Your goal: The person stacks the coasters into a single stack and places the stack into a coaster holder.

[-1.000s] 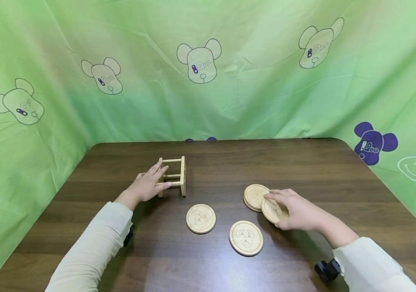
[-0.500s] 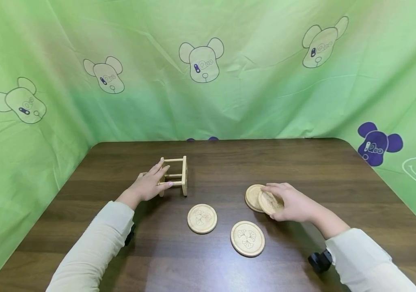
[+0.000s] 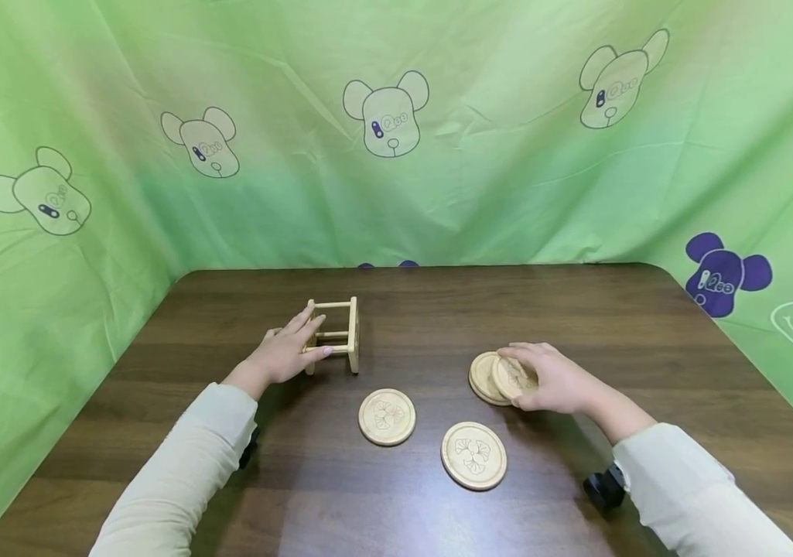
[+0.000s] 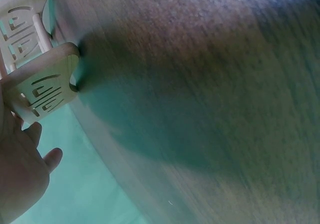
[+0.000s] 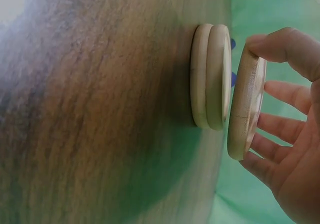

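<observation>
My left hand [image 3: 278,356] holds a small wooden coaster rack [image 3: 353,334] by its left end, fingers across the top and thumb at the near rail. The left wrist view shows the rack's cut-out end panel [image 4: 45,88]. With my right hand [image 3: 563,379] I pinch a round wooden coaster [image 3: 513,377] by its edge. In the right wrist view, this coaster [image 5: 245,103] is tilted and hangs slightly apart above a stack of two coasters [image 5: 215,78]. Two more coasters lie flat nearer me: one at the centre [image 3: 387,418], another to its right [image 3: 474,456], both with leaf engravings.
The dark wooden table [image 3: 396,510] has rounded far corners. A green curtain [image 3: 264,201] with printed bear heads hangs behind it and on both sides.
My right hand has carried the pinched coaster slightly left and away from me, further over the stack. The left hand and the rack have stayed in place.
</observation>
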`<state>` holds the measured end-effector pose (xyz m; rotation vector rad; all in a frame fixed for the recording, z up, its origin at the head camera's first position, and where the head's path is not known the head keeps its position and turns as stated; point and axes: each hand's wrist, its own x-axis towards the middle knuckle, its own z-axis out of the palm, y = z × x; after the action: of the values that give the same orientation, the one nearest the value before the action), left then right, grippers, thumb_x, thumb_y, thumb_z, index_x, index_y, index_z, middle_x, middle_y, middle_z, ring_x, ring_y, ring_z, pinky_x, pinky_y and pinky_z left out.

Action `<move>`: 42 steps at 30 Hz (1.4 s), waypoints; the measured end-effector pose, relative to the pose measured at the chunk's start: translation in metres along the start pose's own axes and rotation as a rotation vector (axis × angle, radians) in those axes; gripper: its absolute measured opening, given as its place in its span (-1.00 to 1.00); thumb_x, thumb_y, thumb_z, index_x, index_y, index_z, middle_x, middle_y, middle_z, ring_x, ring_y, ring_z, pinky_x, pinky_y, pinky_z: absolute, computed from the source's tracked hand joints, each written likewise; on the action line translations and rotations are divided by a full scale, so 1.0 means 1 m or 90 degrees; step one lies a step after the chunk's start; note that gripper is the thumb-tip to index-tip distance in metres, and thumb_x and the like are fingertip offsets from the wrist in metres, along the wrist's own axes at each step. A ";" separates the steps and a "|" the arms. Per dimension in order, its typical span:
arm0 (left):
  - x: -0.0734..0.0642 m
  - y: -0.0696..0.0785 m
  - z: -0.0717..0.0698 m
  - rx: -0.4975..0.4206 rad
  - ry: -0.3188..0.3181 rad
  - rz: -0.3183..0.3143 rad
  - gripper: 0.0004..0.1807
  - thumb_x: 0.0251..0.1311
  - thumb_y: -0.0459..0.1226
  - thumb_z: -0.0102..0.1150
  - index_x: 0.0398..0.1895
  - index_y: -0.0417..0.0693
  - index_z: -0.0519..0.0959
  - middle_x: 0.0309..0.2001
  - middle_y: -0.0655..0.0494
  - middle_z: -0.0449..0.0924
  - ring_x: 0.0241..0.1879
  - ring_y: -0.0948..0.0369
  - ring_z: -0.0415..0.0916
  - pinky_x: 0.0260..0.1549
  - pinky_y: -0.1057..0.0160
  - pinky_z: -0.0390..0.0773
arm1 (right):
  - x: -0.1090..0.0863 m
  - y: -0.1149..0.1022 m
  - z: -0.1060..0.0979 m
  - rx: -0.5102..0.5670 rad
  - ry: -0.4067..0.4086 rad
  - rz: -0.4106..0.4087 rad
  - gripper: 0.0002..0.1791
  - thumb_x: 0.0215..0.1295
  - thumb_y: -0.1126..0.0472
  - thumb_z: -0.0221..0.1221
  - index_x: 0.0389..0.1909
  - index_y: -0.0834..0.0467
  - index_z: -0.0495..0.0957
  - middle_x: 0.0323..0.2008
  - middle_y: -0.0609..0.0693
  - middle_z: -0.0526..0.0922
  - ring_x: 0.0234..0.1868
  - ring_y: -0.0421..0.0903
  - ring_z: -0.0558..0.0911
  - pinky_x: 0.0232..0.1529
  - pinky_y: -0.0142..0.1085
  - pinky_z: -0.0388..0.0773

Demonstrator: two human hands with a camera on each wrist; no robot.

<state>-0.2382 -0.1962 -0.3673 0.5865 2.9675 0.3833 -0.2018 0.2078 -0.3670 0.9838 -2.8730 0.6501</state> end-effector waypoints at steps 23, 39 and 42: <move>0.002 -0.002 0.001 0.005 0.011 0.006 -0.27 0.17 0.15 -0.26 0.30 -0.08 0.02 0.33 -0.02 -0.29 0.24 0.05 -0.07 -0.02 -0.15 0.02 | 0.020 0.004 0.016 0.015 -0.007 0.011 -0.30 -0.34 0.16 0.24 -0.01 0.31 0.41 -0.03 0.29 0.41 -0.03 0.23 0.32 -0.08 0.00 0.23; 0.001 -0.001 0.000 0.004 0.002 -0.003 -0.28 0.18 0.13 -0.25 0.31 -0.06 0.01 0.33 -0.02 -0.31 0.24 0.05 -0.07 0.00 -0.15 0.00 | 0.023 0.002 0.020 0.010 -0.022 0.013 -0.33 -0.35 0.20 0.22 -0.04 0.32 0.42 -0.03 0.33 0.40 -0.03 0.27 0.31 -0.07 0.02 0.21; 0.000 -0.001 0.000 0.001 0.004 -0.002 -0.28 0.18 0.13 -0.24 0.31 -0.06 0.01 0.33 -0.03 -0.30 0.24 0.05 -0.07 0.00 -0.15 -0.01 | 0.023 0.002 0.020 0.008 -0.023 0.015 -0.34 -0.35 0.20 0.22 -0.04 0.31 0.43 -0.03 0.32 0.40 -0.03 0.26 0.31 -0.07 0.01 0.21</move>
<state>-0.2384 -0.1966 -0.3676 0.5828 2.9742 0.3834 -0.2195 0.1879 -0.3826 0.9734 -2.9198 0.6590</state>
